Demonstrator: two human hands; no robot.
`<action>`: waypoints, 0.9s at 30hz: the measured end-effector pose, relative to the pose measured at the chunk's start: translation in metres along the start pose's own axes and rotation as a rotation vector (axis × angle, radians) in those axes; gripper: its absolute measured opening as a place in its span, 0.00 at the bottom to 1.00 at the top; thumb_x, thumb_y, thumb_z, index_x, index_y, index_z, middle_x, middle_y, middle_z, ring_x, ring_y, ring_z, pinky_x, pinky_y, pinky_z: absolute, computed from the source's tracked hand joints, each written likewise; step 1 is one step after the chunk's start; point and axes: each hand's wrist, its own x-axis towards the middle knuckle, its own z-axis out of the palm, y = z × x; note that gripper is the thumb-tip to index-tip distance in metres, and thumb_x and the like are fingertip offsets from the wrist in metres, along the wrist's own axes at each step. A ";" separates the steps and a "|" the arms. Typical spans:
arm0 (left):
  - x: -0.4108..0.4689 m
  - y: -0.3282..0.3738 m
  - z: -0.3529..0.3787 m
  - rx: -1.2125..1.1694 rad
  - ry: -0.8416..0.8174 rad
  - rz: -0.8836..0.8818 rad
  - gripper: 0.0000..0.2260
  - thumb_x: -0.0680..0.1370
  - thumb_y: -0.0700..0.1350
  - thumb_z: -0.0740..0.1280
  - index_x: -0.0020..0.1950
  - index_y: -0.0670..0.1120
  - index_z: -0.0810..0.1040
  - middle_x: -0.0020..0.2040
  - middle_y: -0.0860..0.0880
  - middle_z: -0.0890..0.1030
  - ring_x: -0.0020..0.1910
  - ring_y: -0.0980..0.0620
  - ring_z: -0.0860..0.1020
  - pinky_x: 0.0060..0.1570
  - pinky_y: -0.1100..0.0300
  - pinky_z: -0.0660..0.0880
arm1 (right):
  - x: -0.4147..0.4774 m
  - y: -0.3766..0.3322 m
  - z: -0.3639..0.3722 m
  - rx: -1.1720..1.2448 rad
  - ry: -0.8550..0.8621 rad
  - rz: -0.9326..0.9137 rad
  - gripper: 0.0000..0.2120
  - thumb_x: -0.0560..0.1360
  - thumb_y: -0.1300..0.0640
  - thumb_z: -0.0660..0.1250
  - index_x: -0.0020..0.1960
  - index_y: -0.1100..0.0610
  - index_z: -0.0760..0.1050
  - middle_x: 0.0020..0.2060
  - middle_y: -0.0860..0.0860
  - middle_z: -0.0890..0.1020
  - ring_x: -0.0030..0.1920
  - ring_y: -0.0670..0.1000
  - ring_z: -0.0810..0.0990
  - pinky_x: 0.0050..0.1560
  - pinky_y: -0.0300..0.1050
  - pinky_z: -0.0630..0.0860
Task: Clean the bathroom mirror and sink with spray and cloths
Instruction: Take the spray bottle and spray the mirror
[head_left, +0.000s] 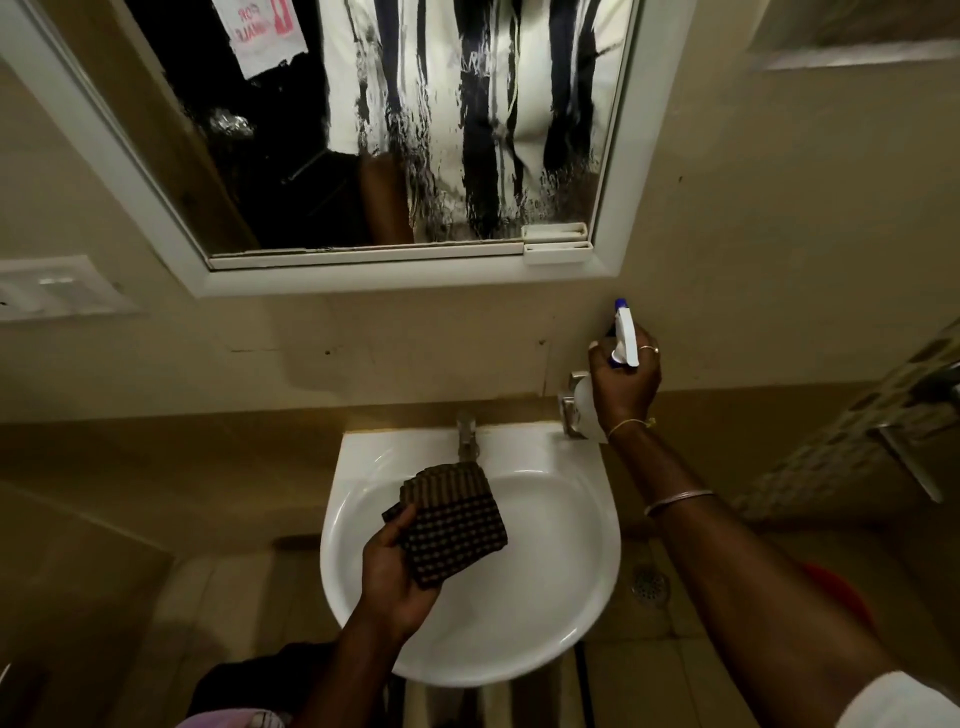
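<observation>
A white-framed mirror (249, 156) hangs on the wall, its glass streaked with running liquid. Below it is a white sink (566, 571) with a metal tap (466, 439) at the back. My left hand (392, 577) is over the basin, shut on a folded dark checked cloth (452, 525). My right hand (623, 382) is at the sink's back right corner, gripping a white spray bottle (625, 338) with a blue nozzle; the bottle stands upright near the wall, its body mostly hidden by my hand.
A metal fitting (569, 410) juts from the wall beside the bottle. A white switch plate (57, 288) is on the left wall. A floor drain (649, 584) and something red (836, 592) lie right of the sink. A tiled strip (852, 421) runs at far right.
</observation>
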 end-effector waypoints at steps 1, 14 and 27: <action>0.000 0.001 -0.001 0.002 0.005 0.002 0.19 0.84 0.47 0.59 0.72 0.43 0.74 0.69 0.35 0.77 0.70 0.33 0.74 0.72 0.36 0.66 | -0.001 -0.002 -0.001 -0.002 -0.013 0.006 0.24 0.72 0.61 0.77 0.67 0.58 0.77 0.57 0.48 0.79 0.55 0.46 0.78 0.56 0.31 0.75; -0.010 0.011 -0.005 0.011 0.026 -0.029 0.21 0.83 0.48 0.60 0.74 0.42 0.72 0.68 0.35 0.78 0.67 0.33 0.76 0.67 0.37 0.72 | -0.039 0.004 -0.037 -0.141 -0.068 0.067 0.47 0.68 0.47 0.81 0.78 0.57 0.61 0.75 0.56 0.68 0.75 0.55 0.67 0.75 0.47 0.65; -0.012 0.027 -0.001 0.028 -0.062 -0.043 0.20 0.83 0.48 0.60 0.72 0.39 0.74 0.68 0.35 0.78 0.62 0.35 0.79 0.57 0.40 0.79 | -0.200 0.003 -0.026 0.064 -0.443 0.358 0.16 0.78 0.52 0.72 0.65 0.53 0.76 0.60 0.48 0.82 0.62 0.46 0.80 0.56 0.33 0.78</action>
